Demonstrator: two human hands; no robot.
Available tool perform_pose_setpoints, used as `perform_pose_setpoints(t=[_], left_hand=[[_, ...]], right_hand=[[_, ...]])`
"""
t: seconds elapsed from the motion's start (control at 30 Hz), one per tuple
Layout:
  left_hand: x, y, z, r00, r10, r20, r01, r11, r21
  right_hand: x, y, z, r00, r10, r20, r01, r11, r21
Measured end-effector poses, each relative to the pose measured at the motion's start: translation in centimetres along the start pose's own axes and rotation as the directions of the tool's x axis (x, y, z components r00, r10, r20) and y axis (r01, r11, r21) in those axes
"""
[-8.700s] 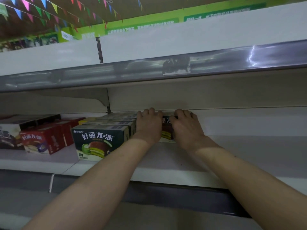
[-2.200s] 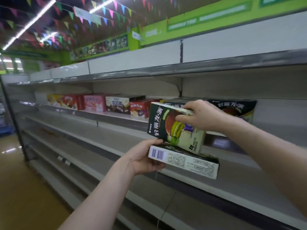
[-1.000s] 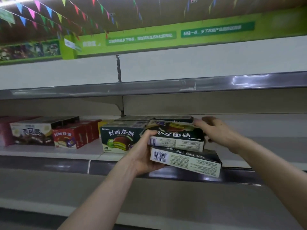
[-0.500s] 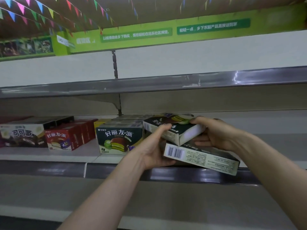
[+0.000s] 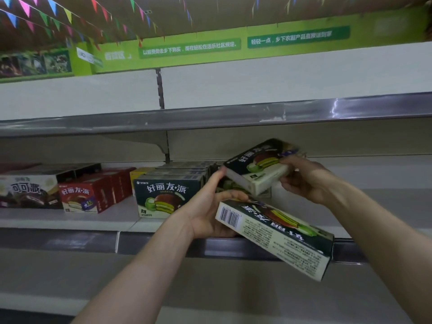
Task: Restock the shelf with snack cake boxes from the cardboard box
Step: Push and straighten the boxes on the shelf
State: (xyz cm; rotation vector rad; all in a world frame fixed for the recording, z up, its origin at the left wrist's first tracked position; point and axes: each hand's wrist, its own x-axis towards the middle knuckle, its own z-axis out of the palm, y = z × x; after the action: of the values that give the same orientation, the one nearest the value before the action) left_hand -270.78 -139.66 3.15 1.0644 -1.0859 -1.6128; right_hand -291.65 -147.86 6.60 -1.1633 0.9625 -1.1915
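Shop aisle, grey shelf [image 5: 70, 218] holding rows of snack boxes. Right hand [image 5: 304, 181] grips a tilted green-cake box [image 5: 254, 169] above the shelf. Left hand [image 5: 208, 211] holds the lower box [image 5: 278, 235] from beneath, thumb touching the upper one.

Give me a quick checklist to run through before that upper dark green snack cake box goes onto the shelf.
1. Upper dark green snack cake box held: ok, right hand grips its far end, a finger of the left hand touches its near corner.
2. Lower dark green barcode box secure: cannot tell, the left hand supports only one end and it slopes down.
3. Upper box level: not ok, it is tilted.
4. Space beside the green row of boxes on the white metal shelf: ok, bare shelf shows to the right.
5. Clearance under the grey upper shelf edge: ok.
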Motion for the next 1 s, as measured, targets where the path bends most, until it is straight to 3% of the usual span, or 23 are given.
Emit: perform_pose_setpoints(t=[0.17,0.27,0.47,0.63,0.83,1.0], left_hand=[[1.0,0.1,0.5,0.995,-0.047,-0.084,0.049,0.999,0.019],[1.8,0.1,0.3,0.989,-0.080,-0.128,0.077,0.997,-0.024],[3.0,0.0,-0.3,0.991,-0.112,-0.070,0.112,0.994,0.006],[3.7,-0.6,-1.1,0.989,-0.115,-0.089,0.112,0.993,-0.033],[4.2,-0.9,-2.0,0.983,-0.128,-0.134,0.107,0.982,-0.156],[4.1,-1.0,-2.2,0.988,-0.122,-0.097,0.094,0.963,-0.254]], right_hand=[[0.5,1.1,-0.1,0.996,-0.053,0.071,0.054,0.998,-0.016],[0.9,1.2,-0.5,0.996,-0.076,0.042,0.078,0.996,-0.038],[2.5,1.9,0.0,0.997,-0.064,-0.041,0.065,0.998,0.009],[3.3,3.2,0.8,0.999,0.030,0.035,-0.024,0.987,-0.161],[4.3,3.7,0.6,0.999,-0.026,0.019,0.031,0.923,-0.383],[5.1,3.8,-1.7,0.995,0.101,0.023,-0.071,0.826,-0.558]])
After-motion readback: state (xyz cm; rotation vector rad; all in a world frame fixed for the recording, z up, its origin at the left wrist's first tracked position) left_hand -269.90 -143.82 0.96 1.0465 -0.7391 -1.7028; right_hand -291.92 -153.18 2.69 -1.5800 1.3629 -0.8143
